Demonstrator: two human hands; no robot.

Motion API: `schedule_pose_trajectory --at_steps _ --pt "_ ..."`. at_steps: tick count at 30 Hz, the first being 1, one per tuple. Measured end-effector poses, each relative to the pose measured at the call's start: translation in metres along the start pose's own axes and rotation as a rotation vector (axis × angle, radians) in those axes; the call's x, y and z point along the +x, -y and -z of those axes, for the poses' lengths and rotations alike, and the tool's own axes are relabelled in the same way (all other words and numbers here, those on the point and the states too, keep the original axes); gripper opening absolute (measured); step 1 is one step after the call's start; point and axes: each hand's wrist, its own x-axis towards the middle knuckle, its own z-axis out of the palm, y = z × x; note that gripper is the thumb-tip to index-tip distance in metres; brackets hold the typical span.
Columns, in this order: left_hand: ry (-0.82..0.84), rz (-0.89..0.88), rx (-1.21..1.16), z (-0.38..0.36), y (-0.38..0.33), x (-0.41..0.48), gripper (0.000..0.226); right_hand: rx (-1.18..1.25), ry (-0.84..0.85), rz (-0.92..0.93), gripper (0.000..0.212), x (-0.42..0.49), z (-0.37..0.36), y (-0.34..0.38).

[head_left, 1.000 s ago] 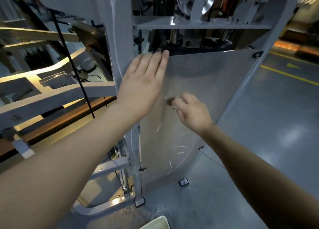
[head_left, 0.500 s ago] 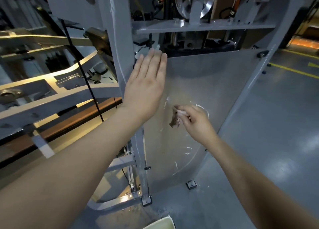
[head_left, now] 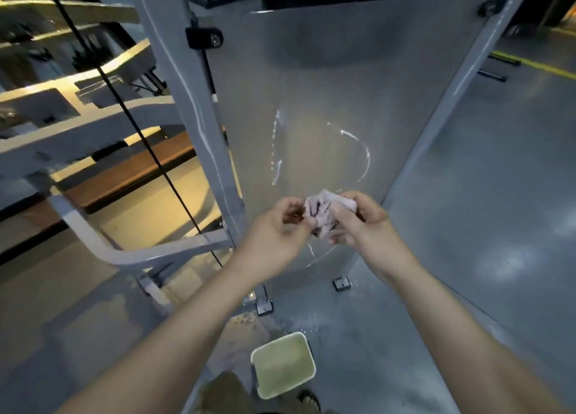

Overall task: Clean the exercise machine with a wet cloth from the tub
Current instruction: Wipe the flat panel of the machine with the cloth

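The cloth (head_left: 324, 215) had come off the panel (head_left: 343, 70) and was bunched before its lower edge, pinched by the fingers of the left hand (head_left: 277, 229) and right hand (head_left: 361, 223). The left had quit the panel's top edge. Wiping looked paused for refolding or rinsing. The tub (head_left: 282, 363) stood below. No writing was readable.

The machine's grey metal panel (head_left: 358, 70) looks smooth and wet-streaked, the bunched cloth (head_left: 324, 211) soft, the floor (head_left: 486, 195) glossy.

Fingers (head_left: 344, 218) partly hide the cloth (head_left: 321, 208), and the top edge crops the exercise machine (head_left: 343, 70).
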Motion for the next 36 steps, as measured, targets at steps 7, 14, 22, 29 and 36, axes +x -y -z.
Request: schedule_pose_trajectory --at_steps 7,14,22,29,36 --pt "0.015 0.195 -0.260 0.025 0.018 0.029 0.011 0.186 0.034 -0.071 0.021 0.002 -0.020 0.015" --pt "0.069 0.088 -0.122 0.064 0.034 0.040 0.014 0.313 -0.211 -0.105 0.012 0.014 -0.061 0.020" --pt "0.487 0.089 -0.418 0.081 0.039 0.054 0.019 0.155 -0.378 -0.113 0.013 0.013 -0.104 0.014" --pt "0.366 0.099 -0.453 0.083 0.028 0.059 0.014 0.117 -0.288 0.018 0.037 0.006 -0.103 0.014" --pt "0.121 0.074 -0.381 0.088 -0.002 0.059 0.020 0.271 -0.172 0.115 0.018 0.019 -0.094 0.030"
